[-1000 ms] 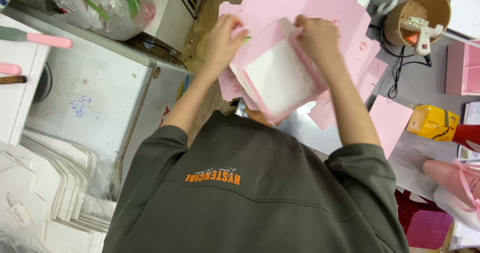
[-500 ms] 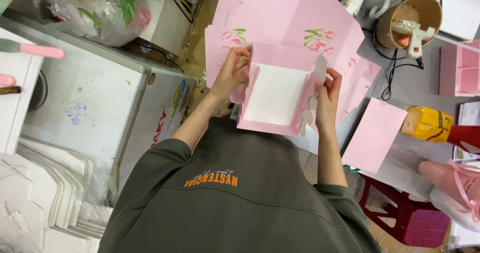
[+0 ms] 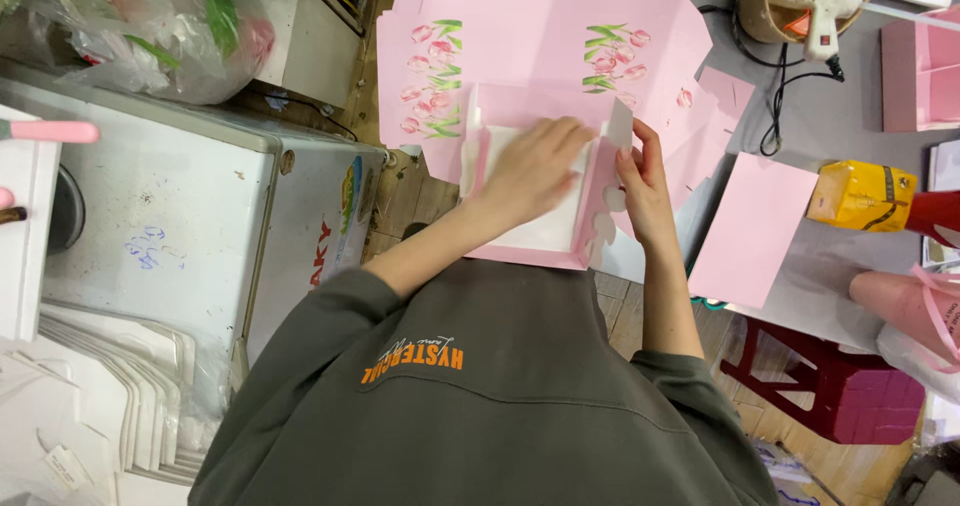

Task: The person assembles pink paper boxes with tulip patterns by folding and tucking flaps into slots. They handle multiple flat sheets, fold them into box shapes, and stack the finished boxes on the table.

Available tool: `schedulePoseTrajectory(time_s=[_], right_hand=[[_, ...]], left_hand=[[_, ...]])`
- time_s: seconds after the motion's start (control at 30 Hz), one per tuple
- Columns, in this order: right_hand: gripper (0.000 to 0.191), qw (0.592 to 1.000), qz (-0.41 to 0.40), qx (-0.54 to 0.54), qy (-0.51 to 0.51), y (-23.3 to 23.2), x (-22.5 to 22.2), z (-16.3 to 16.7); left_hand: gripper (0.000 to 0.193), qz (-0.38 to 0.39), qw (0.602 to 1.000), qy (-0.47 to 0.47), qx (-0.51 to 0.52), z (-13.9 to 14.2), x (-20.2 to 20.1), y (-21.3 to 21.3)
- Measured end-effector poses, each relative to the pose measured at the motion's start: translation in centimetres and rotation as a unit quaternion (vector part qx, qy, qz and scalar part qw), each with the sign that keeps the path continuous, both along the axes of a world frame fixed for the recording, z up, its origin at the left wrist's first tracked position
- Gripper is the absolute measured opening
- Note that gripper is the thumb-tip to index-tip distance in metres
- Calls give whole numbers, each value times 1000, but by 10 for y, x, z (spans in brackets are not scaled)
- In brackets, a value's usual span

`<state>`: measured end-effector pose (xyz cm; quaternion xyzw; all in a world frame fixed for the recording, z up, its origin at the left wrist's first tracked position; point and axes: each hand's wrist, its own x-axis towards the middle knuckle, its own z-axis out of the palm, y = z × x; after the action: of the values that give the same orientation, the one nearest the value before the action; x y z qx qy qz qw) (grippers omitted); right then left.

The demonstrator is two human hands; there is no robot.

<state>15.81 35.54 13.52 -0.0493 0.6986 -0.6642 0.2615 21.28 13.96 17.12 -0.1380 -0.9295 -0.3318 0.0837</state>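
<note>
A half-folded pink cardboard box [image 3: 520, 254] with a white inside lies at the table edge in front of me. My left hand [image 3: 535, 166] lies flat inside it, palm down on the white bottom. My right hand [image 3: 640, 181] pinches the box's right wall and its upright white flap. Under and behind the box spreads a stack of flat pink sheets [image 3: 540, 46] printed with tulips.
A loose pink sheet [image 3: 750, 226] and a yellow packet [image 3: 860, 196] lie to the right. A glue gun [image 3: 815, 11] rests in a round tub, its cable trailing. A white cabinet [image 3: 150, 226], stacked white card blanks [image 3: 80, 396], a plastic bag [image 3: 150, 26] and a red stool [image 3: 830, 386] surround me.
The box came down from a tilted hold to the table edge. My left hand left the left wall and went flat inside. My right hand stayed on the right wall.
</note>
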Motion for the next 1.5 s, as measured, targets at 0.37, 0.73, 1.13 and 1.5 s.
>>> schedulePoseTrajectory(time_s=[0.37,0.73,1.13,1.5], right_hand=[[27,981,-127,-147,-25,7,22,-18],[14,978,-182,-101,28,3,16,-34],[53,971,-155,-168,67,-2,12,-23],[12,963,-142,-193,-120,18,-10,-29]], left_hand=[[33,-84,946,-156,270,-58,-38,27],[23,41,816,-243,522,-57,-41,39],[21,123,896,-250,346,-37,-48,46],[41,-73,765,-370,523,-29,-59,21]])
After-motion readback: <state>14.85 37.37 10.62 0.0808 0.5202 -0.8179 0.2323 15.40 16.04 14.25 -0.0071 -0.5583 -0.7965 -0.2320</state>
